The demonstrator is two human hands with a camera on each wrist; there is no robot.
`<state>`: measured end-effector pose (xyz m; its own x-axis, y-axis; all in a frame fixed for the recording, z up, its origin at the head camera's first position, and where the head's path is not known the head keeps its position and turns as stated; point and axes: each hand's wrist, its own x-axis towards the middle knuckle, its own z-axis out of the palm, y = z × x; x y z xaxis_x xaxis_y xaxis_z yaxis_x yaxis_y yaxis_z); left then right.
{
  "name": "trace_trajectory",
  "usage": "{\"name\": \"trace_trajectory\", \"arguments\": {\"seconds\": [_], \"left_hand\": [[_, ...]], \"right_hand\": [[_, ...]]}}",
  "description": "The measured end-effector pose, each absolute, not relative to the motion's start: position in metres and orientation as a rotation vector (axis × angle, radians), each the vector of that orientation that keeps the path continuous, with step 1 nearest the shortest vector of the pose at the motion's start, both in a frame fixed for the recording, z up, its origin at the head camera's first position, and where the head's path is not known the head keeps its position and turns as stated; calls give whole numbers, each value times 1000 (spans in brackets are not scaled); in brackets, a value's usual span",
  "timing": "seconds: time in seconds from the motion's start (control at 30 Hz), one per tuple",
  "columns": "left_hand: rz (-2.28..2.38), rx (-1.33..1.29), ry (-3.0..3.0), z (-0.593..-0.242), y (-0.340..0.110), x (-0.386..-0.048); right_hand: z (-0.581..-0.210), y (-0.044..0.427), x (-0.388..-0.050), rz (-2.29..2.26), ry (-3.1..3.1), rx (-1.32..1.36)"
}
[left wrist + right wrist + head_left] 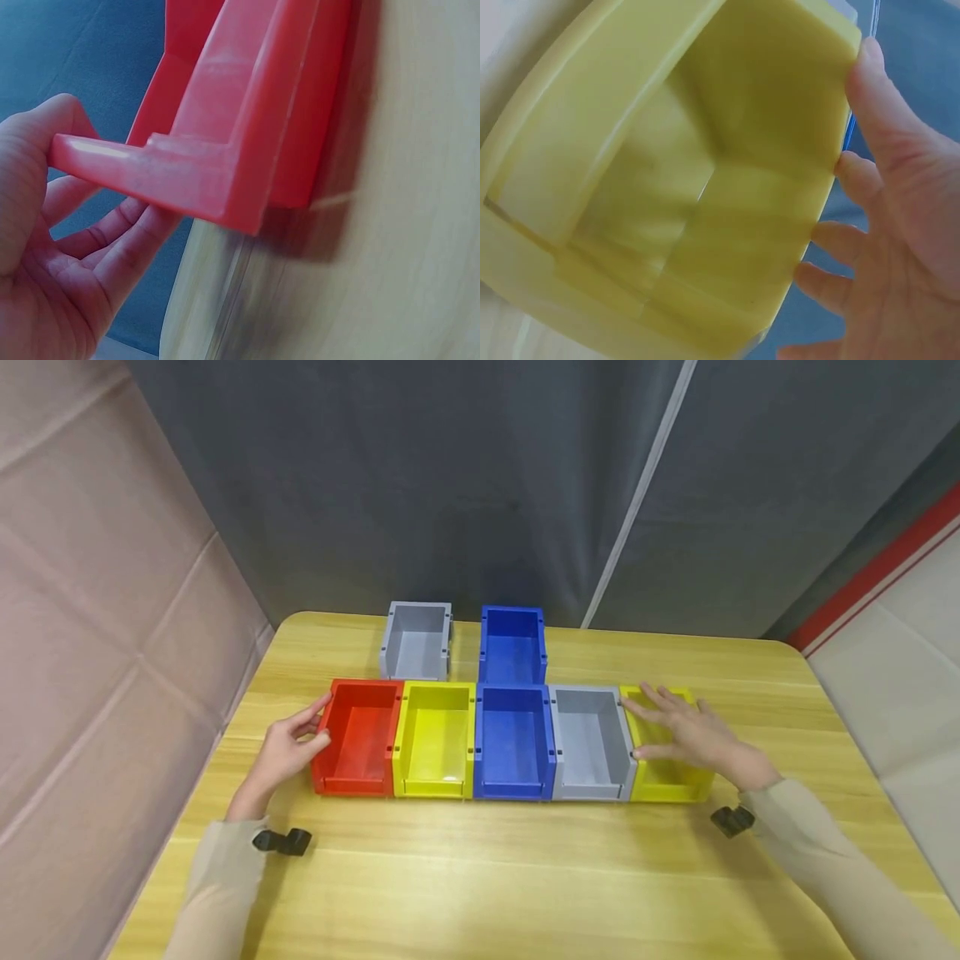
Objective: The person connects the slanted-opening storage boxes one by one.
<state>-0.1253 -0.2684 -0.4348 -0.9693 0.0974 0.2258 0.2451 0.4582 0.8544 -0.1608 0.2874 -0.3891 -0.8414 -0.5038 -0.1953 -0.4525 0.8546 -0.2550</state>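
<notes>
Well, left grip: pinching the red bin by its side wall, thumb over the rim.
Right grip: spread wide across the end yellow bin, clasping nothing.
Row on the counter: those two flank the inner yellow bin, blue bin and grey bin.

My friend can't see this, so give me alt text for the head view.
Left hand and right hand touch opposite ends of a row of five bins on a wooden table, left to right: red bin, yellow bin, blue bin, gray bin, another yellow bin. A second gray bin and second blue bin stand behind.
</notes>
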Motion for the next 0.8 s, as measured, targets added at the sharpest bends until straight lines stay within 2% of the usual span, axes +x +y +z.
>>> {"name": "trace_trajectory", "arguments": {"seconds": [0.37,0.8], "left_hand": [[-1548,-332,-2543,-439,-268,-125],[-1498,-333,-2559,-429,-265,-121]], "right_hand": [[-398,296,-168,-551,2777,-833],[-380,276,-204,-823,2888,-718]]}}
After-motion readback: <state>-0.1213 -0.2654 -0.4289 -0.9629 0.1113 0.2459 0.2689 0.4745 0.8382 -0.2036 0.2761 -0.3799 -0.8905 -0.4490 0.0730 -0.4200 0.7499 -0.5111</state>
